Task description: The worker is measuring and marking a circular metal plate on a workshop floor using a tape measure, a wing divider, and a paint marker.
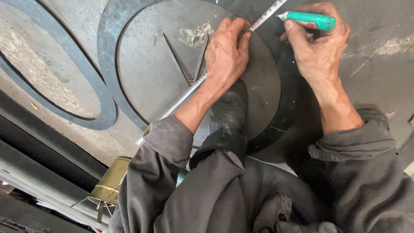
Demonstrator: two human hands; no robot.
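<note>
Grey-sleeved knees fill the bottom edge. Left hand (226, 51) lies flat, pinning the measuring tape (183, 96) across the round steel disc (151, 73); compass dividers (189, 62) partly hidden beneath it. Right hand (317, 45) grips a green paint marker (308, 20), tip hidden behind the thumb. Brass can (110, 181) partly covered by the sleeve.

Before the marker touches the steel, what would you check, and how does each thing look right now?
1. Tape measure lies flat across the round steel plate: ok.
2. Left hand presses the tape down: ok.
3. Right hand has a grip on the green marker: ok.
4. Marker tip meets the tape edge: cannot tell.
5. Dividers lie away from the marking spot: ok.
6. Boot steadies the plate: ok.
</note>
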